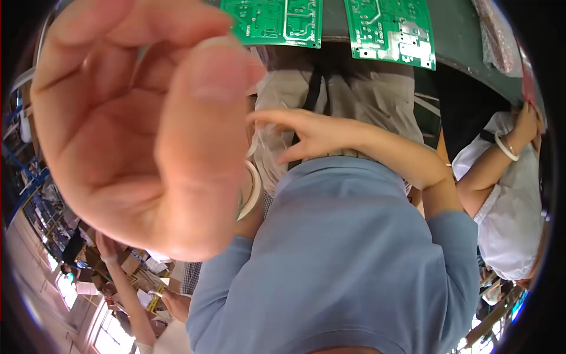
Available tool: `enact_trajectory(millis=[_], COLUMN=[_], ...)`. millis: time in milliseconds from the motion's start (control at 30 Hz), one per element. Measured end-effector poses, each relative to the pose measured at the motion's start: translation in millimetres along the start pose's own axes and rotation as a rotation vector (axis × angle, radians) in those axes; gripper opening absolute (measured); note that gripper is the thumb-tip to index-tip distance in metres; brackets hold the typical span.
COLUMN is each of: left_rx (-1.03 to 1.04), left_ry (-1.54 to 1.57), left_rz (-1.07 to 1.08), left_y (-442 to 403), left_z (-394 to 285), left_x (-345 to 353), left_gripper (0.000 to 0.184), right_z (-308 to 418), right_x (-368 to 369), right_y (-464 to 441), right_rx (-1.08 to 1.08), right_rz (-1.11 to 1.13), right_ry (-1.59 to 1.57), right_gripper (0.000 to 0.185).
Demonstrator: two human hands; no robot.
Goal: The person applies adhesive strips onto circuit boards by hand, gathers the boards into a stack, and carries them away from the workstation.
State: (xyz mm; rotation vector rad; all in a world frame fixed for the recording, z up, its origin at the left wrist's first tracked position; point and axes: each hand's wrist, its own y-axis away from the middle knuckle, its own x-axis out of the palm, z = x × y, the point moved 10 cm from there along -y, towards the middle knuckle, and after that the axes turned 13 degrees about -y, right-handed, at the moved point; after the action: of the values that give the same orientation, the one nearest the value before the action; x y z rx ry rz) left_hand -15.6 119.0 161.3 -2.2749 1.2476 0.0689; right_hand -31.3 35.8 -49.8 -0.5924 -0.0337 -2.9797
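Observation:
Very close to the camera, my left hand (112,147) fills the upper left, with its palm facing the lens. Its fingers and thumb curve loosely, and the palm holds nothing visible. Part of the left forearm, with a pale bangle (254,192) around it, shows behind this hand. My right hand (306,134) hovers over my lap, fingers stretched toward the left and thumb apart, with nothing in it. Beyond my lap, two green circuit boards, a left one (274,23) and a right one (392,32), lie on the dark table (451,44), apart from the right hand.
At the table's right end lies a clear plastic-wrapped bundle (498,38). A co-worker in white (510,230) sits at the right, a hand on something red. Another person's arm (127,295) shows at lower left, near cardboard boxes (132,265) and blue racks.

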Motion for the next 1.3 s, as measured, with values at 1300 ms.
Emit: enact_trajectory(millis=[1300], left_rx=[-0.606], left_ry=[-0.149], left_rz=[-0.228], left_y=[70.1], left_z=[123.1], left_x=[-27.4], left_gripper=[0.012], right_z=[81.6], right_x=[-49.7], right_y=[77.7], right_rx=[-0.144], right_rz=[-0.339], right_ry=[0.789], right_gripper=[0.010])
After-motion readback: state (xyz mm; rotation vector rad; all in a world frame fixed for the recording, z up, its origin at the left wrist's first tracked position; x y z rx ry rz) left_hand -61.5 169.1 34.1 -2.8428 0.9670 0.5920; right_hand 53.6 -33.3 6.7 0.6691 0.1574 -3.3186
